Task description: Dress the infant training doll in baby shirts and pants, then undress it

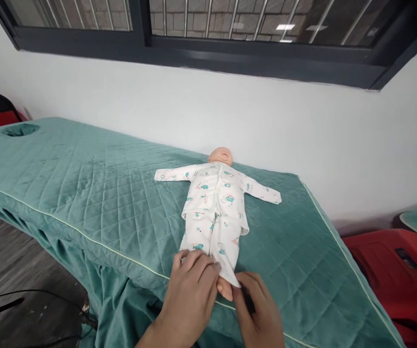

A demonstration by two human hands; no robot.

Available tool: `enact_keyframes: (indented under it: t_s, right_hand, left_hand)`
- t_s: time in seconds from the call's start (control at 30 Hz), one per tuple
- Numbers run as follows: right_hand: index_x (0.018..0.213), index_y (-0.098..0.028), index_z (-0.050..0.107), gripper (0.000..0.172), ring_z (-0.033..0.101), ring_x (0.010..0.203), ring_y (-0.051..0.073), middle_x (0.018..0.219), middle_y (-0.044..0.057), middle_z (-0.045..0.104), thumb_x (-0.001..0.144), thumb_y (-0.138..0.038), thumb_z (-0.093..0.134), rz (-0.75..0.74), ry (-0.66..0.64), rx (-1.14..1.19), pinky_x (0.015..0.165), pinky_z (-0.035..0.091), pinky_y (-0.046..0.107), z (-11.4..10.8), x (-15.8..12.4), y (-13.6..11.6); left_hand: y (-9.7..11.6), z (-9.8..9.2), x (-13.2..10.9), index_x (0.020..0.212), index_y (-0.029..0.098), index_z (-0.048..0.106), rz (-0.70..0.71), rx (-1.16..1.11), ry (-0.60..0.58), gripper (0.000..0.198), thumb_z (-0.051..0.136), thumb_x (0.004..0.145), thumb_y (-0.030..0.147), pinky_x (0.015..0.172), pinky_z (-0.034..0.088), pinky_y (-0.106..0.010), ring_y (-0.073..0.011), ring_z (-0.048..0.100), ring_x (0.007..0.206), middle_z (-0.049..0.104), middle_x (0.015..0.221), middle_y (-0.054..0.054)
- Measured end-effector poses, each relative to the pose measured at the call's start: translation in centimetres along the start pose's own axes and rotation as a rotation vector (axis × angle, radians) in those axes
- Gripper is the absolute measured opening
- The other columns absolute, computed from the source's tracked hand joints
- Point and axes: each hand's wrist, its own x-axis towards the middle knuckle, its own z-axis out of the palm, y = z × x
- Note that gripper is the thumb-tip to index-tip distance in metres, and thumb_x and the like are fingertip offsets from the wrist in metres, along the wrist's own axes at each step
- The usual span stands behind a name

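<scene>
A baby doll (221, 155) lies on its back on the green quilted bed, arms spread out to both sides. It wears a white printed jacket (208, 188) closed down the front and matching trousers (226, 241). My left hand (192, 292) is closed over the lower trouser legs, its fingers curled at the hem beside the doll's bare foot (224, 288). Between the thumb and fingers of my right hand (259, 309) a corner of the same trouser cuff is pinched and drawn out to a point. The doll's other foot is hidden beneath my left hand.
The quilted bed cover (114, 193) has pale piping along its edge and a face hole (20, 129) at the far left. Behind stands a white wall (302, 130) below a dark window frame (230, 53). A red case (389, 270) sits at the right; cables (30, 291) lie lower left.
</scene>
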Motion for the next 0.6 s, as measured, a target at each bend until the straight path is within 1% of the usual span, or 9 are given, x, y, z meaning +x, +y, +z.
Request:
enact_keyframes:
  t_s: [0.1,0.2,0.27,0.33,0.43,0.53,0.6]
  right_hand:
    - [0.111,-0.026,0.063,0.021,0.066,0.087,0.018,0.101,0.008,0.064,0.096,-0.02,0.05,-0.05,-0.028,-0.005,0.072,0.057,0.027,-1.0,0.2,-0.8]
    - [0.117,-0.028,0.064,0.028,0.066,0.087,0.018,0.1,0.008,0.063,0.094,-0.017,0.053,-0.112,-0.004,-0.005,0.072,0.057,0.027,-1.5,0.4,-1.5]
    - [0.123,-0.03,0.063,0.035,0.066,0.086,0.017,0.099,0.007,0.062,0.092,-0.015,0.054,-0.153,0.005,-0.002,0.071,0.058,0.026,-1.7,0.5,-1.9]
    - [0.127,-0.032,0.062,0.041,0.066,0.084,0.017,0.098,0.007,0.062,0.091,-0.013,0.055,-0.184,0.001,-0.007,0.07,0.058,0.025,-1.9,0.6,-2.2]
    - [0.127,-0.032,0.063,0.042,0.066,0.083,0.017,0.096,0.007,0.062,0.09,-0.013,0.056,-0.211,-0.001,-0.016,0.069,0.058,0.026,-2.4,0.7,-2.5]
    - [0.126,-0.032,0.064,0.041,0.066,0.081,0.018,0.094,0.007,0.062,0.089,-0.015,0.058,-0.224,0.018,-0.033,0.068,0.058,0.027,-2.9,0.6,-2.3]
    - [0.125,-0.031,0.065,0.04,0.065,0.081,0.017,0.094,0.007,0.061,0.089,-0.015,0.058,-0.226,0.012,-0.051,0.067,0.057,0.026,-3.1,0.3,-2.0]
  left_hand:
    - [-0.1,0.0,0.0,0.11,0.02,0.059,0.004,-0.034,-0.004,0.02,0.047,0.095,0.017,0.096,0.038,-0.045,-0.0233,0.057,0.108,0.068,0.109,-0.007]
    - [-0.2,0.0,0.2,0.117,0.021,0.058,0.027,-0.006,-0.039,0.026,0.046,0.095,0.016,0.097,0.036,-0.046,-0.0233,0.057,0.111,0.067,0.116,-0.008]
    - [-0.2,0.0,0.3,0.114,0.022,0.059,0.034,-0.002,-0.047,0.023,0.047,0.095,0.016,0.096,0.036,-0.045,-0.0227,0.058,0.108,0.068,0.112,-0.006]
    - [-0.1,0.0,0.3,0.106,0.023,0.061,0.026,-0.026,-0.038,0.018,0.048,0.094,0.016,0.094,0.036,-0.045,-0.022,0.059,0.103,0.07,0.105,-0.004]
    - [0.1,0.0,0.2,0.097,0.022,0.061,0.02,-0.08,-0.011,0.016,0.047,0.093,0.014,0.093,0.038,-0.044,-0.021,0.06,0.097,0.07,0.096,-0.003]
    - [0.3,-0.2,-0.2,0.092,0.021,0.059,0.031,-0.145,0.073,0.015,0.049,0.088,0.011,0.093,0.041,-0.043,-0.019,0.061,0.087,0.069,0.089,-0.003]
    - [0.3,-0.3,-0.6,0.09,0.021,0.058,0.037,-0.162,0.116,0.015,0.05,0.084,0.01,0.093,0.043,-0.044,-0.0193,0.061,0.085,0.067,0.085,-0.003]
